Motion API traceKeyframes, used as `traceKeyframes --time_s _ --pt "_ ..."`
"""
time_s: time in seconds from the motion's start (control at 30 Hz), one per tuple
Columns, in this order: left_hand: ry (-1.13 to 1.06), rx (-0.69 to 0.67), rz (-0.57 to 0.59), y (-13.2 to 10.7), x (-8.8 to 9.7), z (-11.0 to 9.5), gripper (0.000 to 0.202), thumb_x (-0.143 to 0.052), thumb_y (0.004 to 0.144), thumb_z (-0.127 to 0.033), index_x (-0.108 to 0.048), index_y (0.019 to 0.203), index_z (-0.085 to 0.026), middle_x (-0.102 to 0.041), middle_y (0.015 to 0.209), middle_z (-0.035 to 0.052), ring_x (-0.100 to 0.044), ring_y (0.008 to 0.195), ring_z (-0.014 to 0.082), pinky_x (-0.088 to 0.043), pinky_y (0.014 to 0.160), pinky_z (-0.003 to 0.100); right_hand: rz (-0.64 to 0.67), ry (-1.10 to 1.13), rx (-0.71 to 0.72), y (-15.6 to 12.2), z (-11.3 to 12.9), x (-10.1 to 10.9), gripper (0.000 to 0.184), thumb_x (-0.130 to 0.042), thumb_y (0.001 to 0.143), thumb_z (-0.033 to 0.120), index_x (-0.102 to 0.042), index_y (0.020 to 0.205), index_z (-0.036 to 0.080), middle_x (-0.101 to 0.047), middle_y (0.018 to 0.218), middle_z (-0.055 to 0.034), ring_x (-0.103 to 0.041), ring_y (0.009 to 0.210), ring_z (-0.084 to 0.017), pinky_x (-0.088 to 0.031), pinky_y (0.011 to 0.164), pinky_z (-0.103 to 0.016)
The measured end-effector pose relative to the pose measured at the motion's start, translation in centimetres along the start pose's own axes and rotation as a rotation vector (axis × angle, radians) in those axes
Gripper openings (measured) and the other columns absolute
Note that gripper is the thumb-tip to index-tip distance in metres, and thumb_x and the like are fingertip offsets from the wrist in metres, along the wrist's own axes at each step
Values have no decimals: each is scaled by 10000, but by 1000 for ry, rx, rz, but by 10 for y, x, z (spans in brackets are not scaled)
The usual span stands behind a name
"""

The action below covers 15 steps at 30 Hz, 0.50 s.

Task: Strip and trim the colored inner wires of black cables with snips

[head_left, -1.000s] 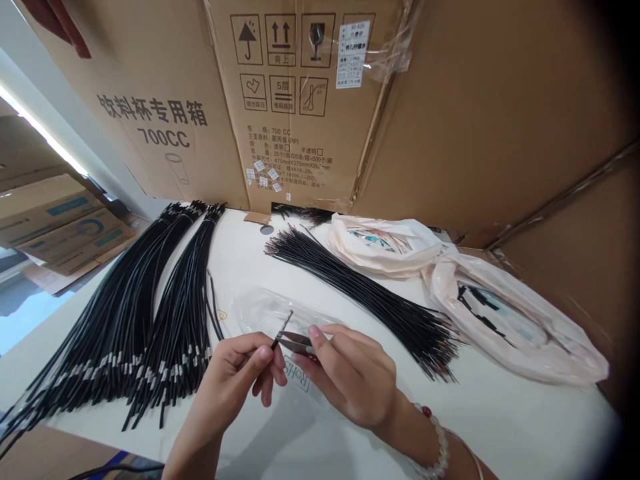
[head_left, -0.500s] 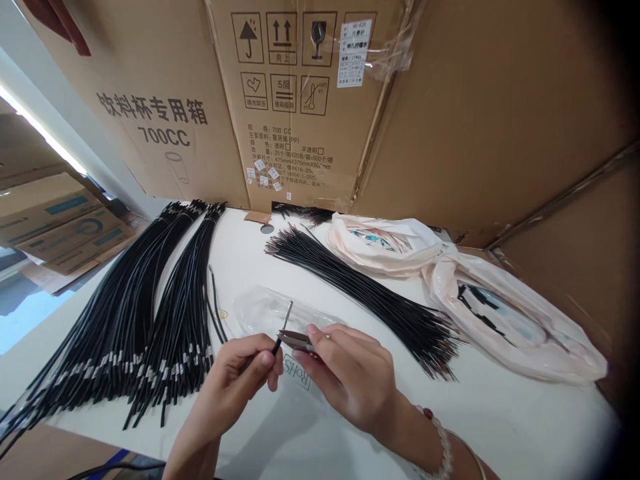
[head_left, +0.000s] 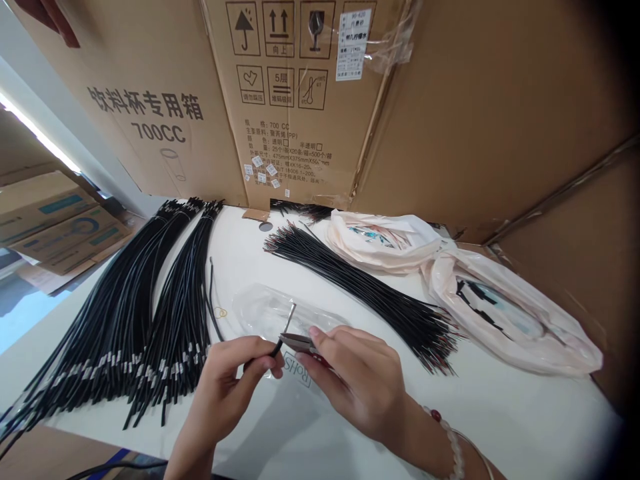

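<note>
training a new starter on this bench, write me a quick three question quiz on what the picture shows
1. True or false: the left hand pinches a thin round black cable while the right hand holds a grey metal pliers-like tool.

2. Multiple choice: the pale pink plastic bag with small black pieces inside lies: a) left of both hands; b) right of both hands; c) beneath the left hand.

3. Fill in: large print on the tall brown cardboard reads "___CC".

Key: 1 true; 2 b; 3 700

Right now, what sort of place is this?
Probably a cable-assembly workbench: black cable bundles on a white table, open bags, and a metal tool in the right hand.
</note>
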<state>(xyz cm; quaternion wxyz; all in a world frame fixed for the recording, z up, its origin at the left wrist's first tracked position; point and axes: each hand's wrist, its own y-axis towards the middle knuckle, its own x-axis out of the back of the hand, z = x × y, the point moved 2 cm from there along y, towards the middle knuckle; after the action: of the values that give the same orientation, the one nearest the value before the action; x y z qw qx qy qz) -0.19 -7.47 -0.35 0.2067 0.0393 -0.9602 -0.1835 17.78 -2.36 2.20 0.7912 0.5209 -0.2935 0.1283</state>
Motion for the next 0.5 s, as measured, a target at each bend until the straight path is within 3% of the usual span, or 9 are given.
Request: traceKeyframes --time_s 0.13,0.27,0.5 --pt "63 -64 -72 -3 -1 -4 148 -569 891 -134 -653 789 -201 -675 657 -36 -625 599 70 -468 607 138 12 -17 2 0 0 3 142 -573 948 200 -595 1051 105 -655 656 -32 -591 551 -135 -526 541 -266" --pt "113 -87 -171 -6 -3 -4 129 -585 880 -149 -678 799 -190 -674 646 -16 -611 573 87 -465 578 167 9 -33 10 -1 1 5 142 -596 941 196 -588 1048 101 -653 650 -31 -595 560 -134 -533 559 -264" --pt "190 -303 -141 -5 -2 -2 120 -562 879 -80 -646 873 -165 -659 663 -6 -599 562 82 -466 538 172 -9 -57 32 0 2 5 125 -580 948 189 -614 997 80 -616 609 -21 -559 525 -127 -512 531 -260"
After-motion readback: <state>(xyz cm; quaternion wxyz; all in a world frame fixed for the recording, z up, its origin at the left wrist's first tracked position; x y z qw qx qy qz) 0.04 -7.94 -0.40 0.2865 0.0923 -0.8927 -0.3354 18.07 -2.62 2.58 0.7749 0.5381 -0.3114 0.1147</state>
